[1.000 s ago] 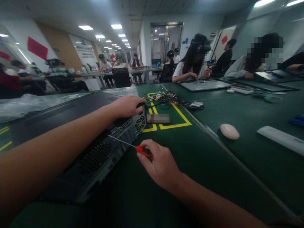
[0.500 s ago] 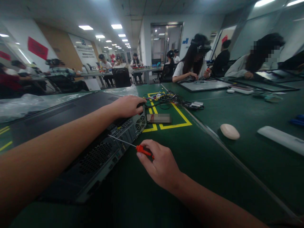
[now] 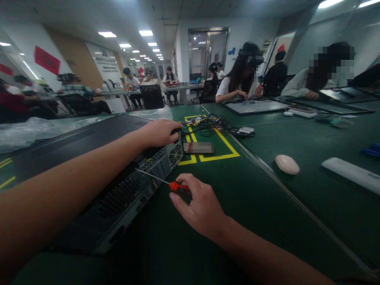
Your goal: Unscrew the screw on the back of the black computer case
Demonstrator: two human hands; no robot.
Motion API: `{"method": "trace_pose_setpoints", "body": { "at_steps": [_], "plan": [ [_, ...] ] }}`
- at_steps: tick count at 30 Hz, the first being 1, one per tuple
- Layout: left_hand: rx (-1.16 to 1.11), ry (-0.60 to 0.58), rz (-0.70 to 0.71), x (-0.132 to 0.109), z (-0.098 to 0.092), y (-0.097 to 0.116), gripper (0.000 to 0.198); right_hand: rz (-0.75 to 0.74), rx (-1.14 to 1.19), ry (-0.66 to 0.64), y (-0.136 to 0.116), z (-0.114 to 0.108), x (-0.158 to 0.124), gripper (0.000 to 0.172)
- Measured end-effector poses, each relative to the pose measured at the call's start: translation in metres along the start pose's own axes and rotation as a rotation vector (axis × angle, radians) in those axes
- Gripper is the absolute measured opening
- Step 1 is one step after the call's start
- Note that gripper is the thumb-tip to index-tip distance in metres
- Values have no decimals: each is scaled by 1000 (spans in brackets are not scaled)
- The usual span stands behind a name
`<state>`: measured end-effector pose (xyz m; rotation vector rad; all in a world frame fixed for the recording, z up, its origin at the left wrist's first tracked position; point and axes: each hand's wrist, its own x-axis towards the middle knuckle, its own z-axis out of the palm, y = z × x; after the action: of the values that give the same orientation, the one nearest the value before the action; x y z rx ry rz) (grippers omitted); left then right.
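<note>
A black desktop computer case point(image 3: 118, 198) lies on its side, its rear panel with vent holes and a small fan turned toward me. Across its top reaches my left arm, and my left hand point(image 3: 158, 132) is curled over the far rear corner. A bit of red shows under those fingertips; I cannot make out what it is. My right hand point(image 3: 202, 204) has its fingers around the red and black handle of a screwdriver point(image 3: 173, 186), with the thumb below. The thin metal shaft points left, its tip meeting the case's rear edge.
Beyond the case lie a bundle of cables point(image 3: 212, 122) and a small box point(image 3: 198, 148) on yellow tape marks. A pale computer mouse point(image 3: 287, 164) and a long white object point(image 3: 352, 172) are at right. Plastic wrap point(image 3: 38, 132) lies behind the case. Other people work opposite.
The screwdriver handle has turned slightly in my right hand, and my thumb has shifted away from its collar. My left hand and the case have stayed in place.
</note>
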<state>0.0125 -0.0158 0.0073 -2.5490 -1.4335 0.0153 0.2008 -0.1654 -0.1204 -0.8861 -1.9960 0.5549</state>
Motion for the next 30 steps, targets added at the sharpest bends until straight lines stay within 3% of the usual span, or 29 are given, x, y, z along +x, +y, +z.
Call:
{"method": "trace_pose_setpoints", "body": {
  "at_steps": [4, 23, 30],
  "plan": [
    [-7, 1, 0, 0, 2, -1, 60, 9, 13, -30, 1, 0, 1, 14],
    [-96, 60, -10, 5, 12, -7, 70, -25, -65, 42, 2, 2, -3, 12],
    [-154, -76, -13, 18, 15, -13, 74, -141, -146, 77, -4, -2, -5, 10]
  ]
}}
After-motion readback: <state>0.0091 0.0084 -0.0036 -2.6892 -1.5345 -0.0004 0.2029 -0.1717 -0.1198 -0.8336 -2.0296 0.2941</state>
